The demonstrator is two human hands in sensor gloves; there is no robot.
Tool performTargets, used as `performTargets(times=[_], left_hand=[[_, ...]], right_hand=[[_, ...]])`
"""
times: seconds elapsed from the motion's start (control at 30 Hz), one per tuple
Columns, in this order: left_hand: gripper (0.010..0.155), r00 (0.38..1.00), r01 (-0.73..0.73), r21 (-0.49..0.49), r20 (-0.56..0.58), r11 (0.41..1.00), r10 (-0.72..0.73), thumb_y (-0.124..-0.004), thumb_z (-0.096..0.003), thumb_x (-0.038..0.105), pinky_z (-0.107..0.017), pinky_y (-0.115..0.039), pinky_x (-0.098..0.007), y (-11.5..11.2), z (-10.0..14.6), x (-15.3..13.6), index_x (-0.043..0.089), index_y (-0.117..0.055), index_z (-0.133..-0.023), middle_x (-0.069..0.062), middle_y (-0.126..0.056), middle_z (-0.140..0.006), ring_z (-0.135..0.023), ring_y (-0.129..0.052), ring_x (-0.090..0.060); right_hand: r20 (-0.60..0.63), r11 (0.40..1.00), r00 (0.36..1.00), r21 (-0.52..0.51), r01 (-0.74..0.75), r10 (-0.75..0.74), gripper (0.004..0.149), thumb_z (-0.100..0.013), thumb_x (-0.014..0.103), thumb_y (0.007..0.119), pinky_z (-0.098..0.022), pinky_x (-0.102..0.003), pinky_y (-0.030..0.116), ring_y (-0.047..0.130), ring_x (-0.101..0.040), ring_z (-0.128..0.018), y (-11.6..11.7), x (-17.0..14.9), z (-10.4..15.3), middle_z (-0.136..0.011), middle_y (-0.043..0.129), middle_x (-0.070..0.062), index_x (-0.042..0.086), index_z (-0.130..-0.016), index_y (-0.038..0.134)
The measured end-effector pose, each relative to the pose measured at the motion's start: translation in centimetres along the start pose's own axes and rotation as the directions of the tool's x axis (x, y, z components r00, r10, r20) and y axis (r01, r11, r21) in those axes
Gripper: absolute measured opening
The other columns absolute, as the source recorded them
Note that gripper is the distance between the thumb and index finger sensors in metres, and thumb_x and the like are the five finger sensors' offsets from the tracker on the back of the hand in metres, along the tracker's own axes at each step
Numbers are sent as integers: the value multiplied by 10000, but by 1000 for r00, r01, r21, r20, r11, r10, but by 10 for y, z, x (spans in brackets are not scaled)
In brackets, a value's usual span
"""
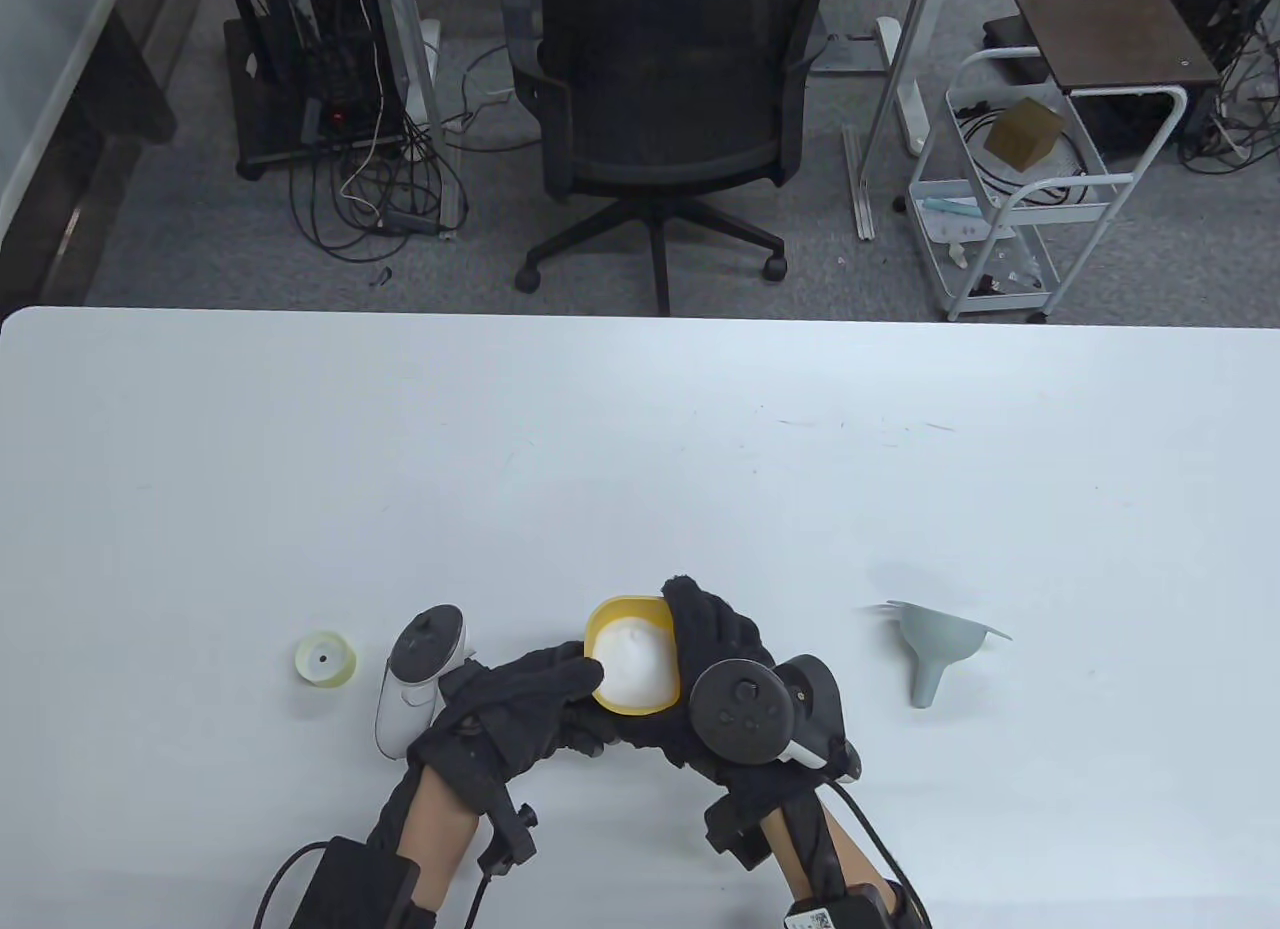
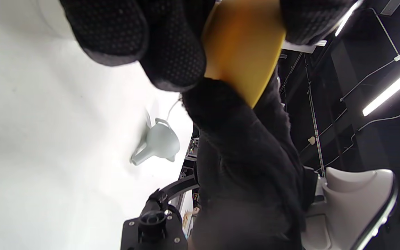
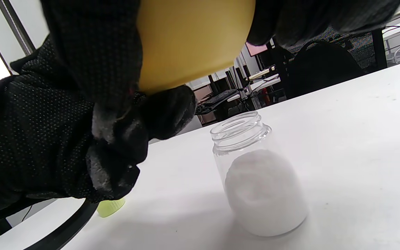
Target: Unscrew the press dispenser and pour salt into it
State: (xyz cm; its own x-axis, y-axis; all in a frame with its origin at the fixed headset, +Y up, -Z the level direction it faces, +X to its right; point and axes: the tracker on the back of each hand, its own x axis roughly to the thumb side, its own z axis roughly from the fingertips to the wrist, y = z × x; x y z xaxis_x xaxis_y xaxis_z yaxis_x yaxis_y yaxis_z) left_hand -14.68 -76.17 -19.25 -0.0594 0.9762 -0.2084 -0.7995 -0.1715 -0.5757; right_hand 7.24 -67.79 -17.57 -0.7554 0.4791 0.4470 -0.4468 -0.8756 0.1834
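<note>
we hold the yellow bowl (image 1: 634, 661) of salt (image 1: 636, 659) with both hands.
our fingers curl round it; jar (image 3: 258, 173) upright, mouth up.

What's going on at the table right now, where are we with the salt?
Both hands are holding the yellow bowl of salt up off the table: the left hand at its left side, the right hand round its right side. The clear jar stands open on the table below, already well filled with salt. Its pale yellow-green cap lies off to the left, and the grey funnel lies unused on its side to the right.
</note>
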Motion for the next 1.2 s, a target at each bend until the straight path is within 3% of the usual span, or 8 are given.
performTargets(times=[0.17, 0.3, 0.4, 0.6, 0.8, 1.07, 1.2], left_hand=[[932, 999, -31, 79, 37, 996, 28, -729, -593, 649, -561, -859, -452, 13, 7, 3, -104, -558, -1116, -238, -852, -973, -698, -1004, -236], [933, 996, -58, 138, 71, 989, 49, -726, -594, 654, -573, -851, -458, 29, 16, 6, -92, -544, -1124, -232, -838, -987, -717, -993, -238], [934, 994, -79, 170, 88, 982, 65, -725, -595, 654, -577, -847, -462, 38, 22, 7, -92, -539, -1126, -232, -833, -991, -724, -989, -244], [937, 991, -114, 216, 98, 970, 94, -727, -594, 652, -581, -841, -467, 48, 27, 4, -86, -523, -1135, -236, -817, -1005, -736, -981, -250], [938, 992, -116, 247, 82, 962, 98, -724, -596, 651, -585, -835, -474, 52, 28, -1, -89, -518, -1135, -238, -811, -1008, -744, -975, -258], [938, 991, -130, 264, 72, 956, 115, -725, -596, 650, -590, -831, -480, 55, 29, -4, -88, -515, -1136, -240, -807, -1011, -752, -971, -263], [938, 990, -137, 251, 77, 958, 122, -725, -596, 651, -592, -830, -483, 54, 29, -4, -86, -515, -1137, -238, -808, -1012, -755, -970, -267]], right_hand=[[-21, 999, 999, -31, -34, 33, 1214, -464, 416, 926, -591, -840, 486, 475, -747, -890, -8, -6, 4, -1109, 382, -531, -268, -1151, 194], [-132, 985, 982, -97, -146, 132, 1171, -499, 444, 891, -592, -840, 491, 461, -769, -898, -19, -22, 8, -1112, 382, -540, -254, -1157, 219], [-226, 968, 957, -132, -214, 181, 1091, -572, 481, 802, -591, -851, 469, 438, -783, -904, -27, -40, 11, -1118, 374, -543, -237, -1164, 232], [-469, 929, 855, -166, -330, 220, 1084, -614, 552, 704, -547, -912, 350, 369, -832, -899, -39, -93, 21, -1117, 353, -567, -259, -1162, 238], [-641, 913, 729, -102, -394, 242, 1124, -628, 600, 641, -532, -926, 319, 297, -849, -888, -44, -133, 33, -1109, 277, -605, -292, -1145, 194], [-762, 925, 615, -58, -375, 202, 1101, -644, 585, 625, -549, -911, 358, 332, -854, -877, -41, -171, 47, -1095, 283, -617, -306, -1136, 203], [-801, 946, 580, -54, -320, 151, 1031, -675, 550, 553, -555, -901, 392, 354, -872, -853, -33, -187, 51, -1081, 259, -633, -295, -1136, 183]])
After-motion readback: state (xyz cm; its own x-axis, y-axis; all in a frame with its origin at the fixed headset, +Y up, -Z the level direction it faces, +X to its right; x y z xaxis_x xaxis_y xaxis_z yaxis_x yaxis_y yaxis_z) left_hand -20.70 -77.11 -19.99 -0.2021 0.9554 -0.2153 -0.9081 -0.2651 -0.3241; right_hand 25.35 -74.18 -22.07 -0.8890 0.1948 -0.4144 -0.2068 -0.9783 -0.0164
